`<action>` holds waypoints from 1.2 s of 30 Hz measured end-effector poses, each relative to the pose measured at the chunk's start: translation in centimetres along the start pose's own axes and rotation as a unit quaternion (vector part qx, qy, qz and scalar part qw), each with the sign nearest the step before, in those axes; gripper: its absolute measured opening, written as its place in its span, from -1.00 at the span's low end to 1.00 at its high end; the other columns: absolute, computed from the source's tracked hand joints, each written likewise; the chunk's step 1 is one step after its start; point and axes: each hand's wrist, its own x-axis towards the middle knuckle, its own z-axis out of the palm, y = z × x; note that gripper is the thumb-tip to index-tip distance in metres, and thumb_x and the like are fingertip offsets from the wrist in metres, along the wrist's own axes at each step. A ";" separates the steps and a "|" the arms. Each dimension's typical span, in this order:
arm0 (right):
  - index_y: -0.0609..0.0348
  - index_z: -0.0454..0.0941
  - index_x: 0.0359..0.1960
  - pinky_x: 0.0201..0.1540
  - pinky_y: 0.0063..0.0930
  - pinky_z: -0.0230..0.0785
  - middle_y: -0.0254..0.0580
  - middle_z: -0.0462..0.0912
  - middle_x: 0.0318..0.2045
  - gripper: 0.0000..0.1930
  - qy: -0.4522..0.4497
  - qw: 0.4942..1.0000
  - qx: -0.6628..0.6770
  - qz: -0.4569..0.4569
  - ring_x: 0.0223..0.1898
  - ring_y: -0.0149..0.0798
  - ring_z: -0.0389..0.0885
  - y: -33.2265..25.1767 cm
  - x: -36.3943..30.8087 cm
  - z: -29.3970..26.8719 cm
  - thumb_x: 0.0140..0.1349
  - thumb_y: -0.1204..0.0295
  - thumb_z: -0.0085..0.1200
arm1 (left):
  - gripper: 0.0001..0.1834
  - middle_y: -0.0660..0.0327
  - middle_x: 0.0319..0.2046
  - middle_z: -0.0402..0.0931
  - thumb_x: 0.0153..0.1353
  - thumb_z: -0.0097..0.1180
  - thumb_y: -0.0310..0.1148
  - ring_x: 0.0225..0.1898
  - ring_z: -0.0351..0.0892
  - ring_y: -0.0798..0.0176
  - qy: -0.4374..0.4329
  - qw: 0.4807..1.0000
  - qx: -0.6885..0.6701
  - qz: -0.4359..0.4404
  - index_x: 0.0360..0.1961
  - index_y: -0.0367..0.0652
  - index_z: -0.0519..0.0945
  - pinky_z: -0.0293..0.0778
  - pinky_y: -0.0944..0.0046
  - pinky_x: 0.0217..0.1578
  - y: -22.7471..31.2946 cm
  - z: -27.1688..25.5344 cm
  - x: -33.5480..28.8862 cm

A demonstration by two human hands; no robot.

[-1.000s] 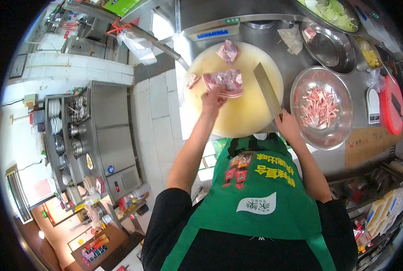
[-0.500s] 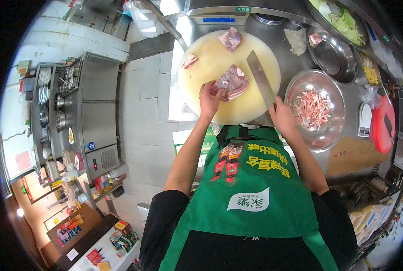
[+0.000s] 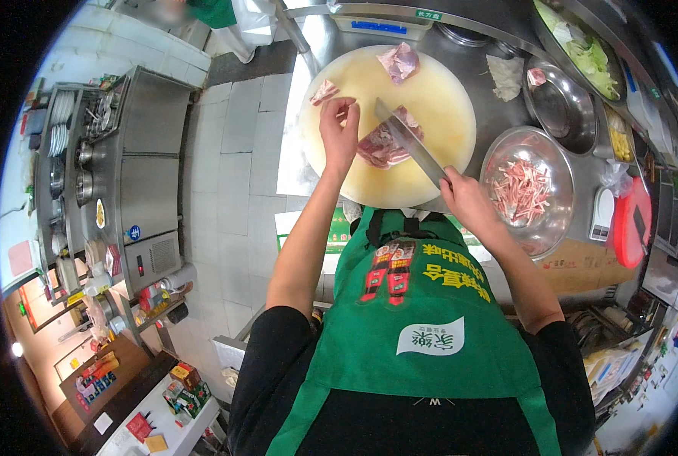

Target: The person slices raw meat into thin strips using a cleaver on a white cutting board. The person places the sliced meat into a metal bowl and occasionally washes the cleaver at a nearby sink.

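A large slab of raw meat [image 3: 380, 149] lies in the middle of the round, yellowish cutting board [image 3: 441, 99]. My right hand [image 3: 466, 194] grips the handle of a cleaver [image 3: 411, 144], whose long blade lies slanted across the slab, hiding part of it. To the left of the slab, my left hand [image 3: 340, 131] is apart from it with loosely bent fingers and nothing visible in them. Those fingertips are close to a small striped meat piece [image 3: 324, 93]. Another meat chunk [image 3: 399, 62] rests at the board's far edge.
Right of the board stands a steel bowl [image 3: 567, 209] of meat strips [image 3: 523, 190]. Beyond it are a steel basin [image 3: 586, 114] with a small meat piece, a crumpled cloth [image 3: 504, 77], a white scale [image 3: 602, 213] and a red lid [image 3: 631, 220]. A person [image 3: 236, 23] stands at the far left.
My left hand has let go of the slab and moved away from me, toward the small piece. The cleaver has swung left from beside the slab to over it. A person has come into view.
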 end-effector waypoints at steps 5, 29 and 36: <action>0.28 0.40 -0.20 -0.31 0.15 0.53 0.25 0.64 -0.48 -0.83 -0.042 0.998 -0.032 0.022 -0.40 0.30 0.67 -1.0 0.6 -0.8 0.40 0.39 -0.04 | -0.88 0.19 -0.21 0.60 0.30 0.16 -0.50 -0.21 0.61 0.31 -0.113 0.992 -0.037 -0.038 -0.17 -0.28 0.65 0.55 0.31 -0.10 0.8 2.6 3.0; 0.36 0.41 -0.22 -0.26 0.08 0.57 0.24 0.68 -0.43 -0.88 -0.216 0.963 -0.136 0.080 -0.34 0.27 0.71 -7.3 8.4 -3.6 0.31 0.53 -0.11 | -0.71 0.39 -0.62 0.34 0.24 -0.25 -0.60 -0.53 0.22 0.48 -0.091 0.957 -0.214 -0.172 -0.59 -0.16 0.44 0.15 0.40 -0.50 -6.4 3.9 4.6; 0.20 0.36 -0.21 -0.41 0.10 0.51 0.12 0.65 -0.51 -0.82 -0.078 0.995 -0.054 0.041 -0.45 0.24 0.67 3.0 4.3 4.1 0.43 0.33 -0.03 | -0.80 0.19 -0.63 0.37 0.15 -0.19 -0.58 -0.55 0.36 0.26 -0.115 0.990 -0.045 0.064 -0.59 -0.25 0.43 0.30 0.30 -0.46 -2.2 5.7 3.2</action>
